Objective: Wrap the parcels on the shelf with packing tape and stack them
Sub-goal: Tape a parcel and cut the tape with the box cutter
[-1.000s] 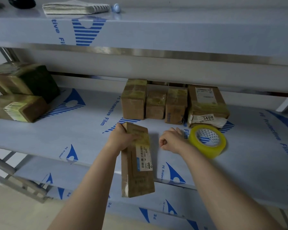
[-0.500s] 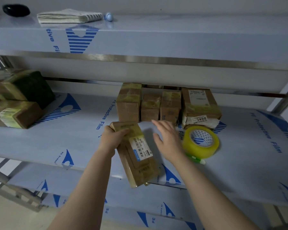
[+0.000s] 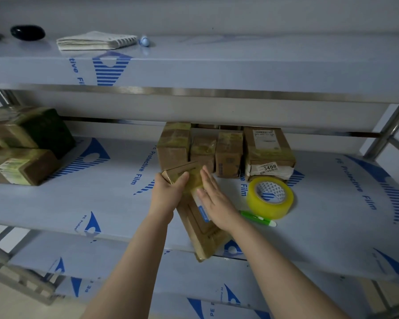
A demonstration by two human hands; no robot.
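Note:
A long brown cardboard parcel [image 3: 203, 236] lies slanted on the middle shelf [image 3: 101, 203], its near end hanging over the front edge. My left hand [image 3: 168, 192] grips its far left end. My right hand [image 3: 214, 203] rests flat on its top with fingers stretched out, pressing yellowish tape. A roll of yellow packing tape [image 3: 270, 197] lies flat just right of my right hand. Behind the parcel, several taped brown parcels [image 3: 226, 153] stand in a row, one labelled 3408 [image 3: 269, 167].
A green and white cutter [image 3: 258, 218] lies in front of the tape roll. Two taped parcels [image 3: 23, 146] are stacked at the shelf's far left. On the top shelf sit a folded cloth [image 3: 95, 40], a black object [image 3: 27, 32] and a small ball [image 3: 144, 40].
The parcel went from hanging upright in my left hand to lying slanted on the shelf. My right hand opened and moved left onto its top. The view tilted up.

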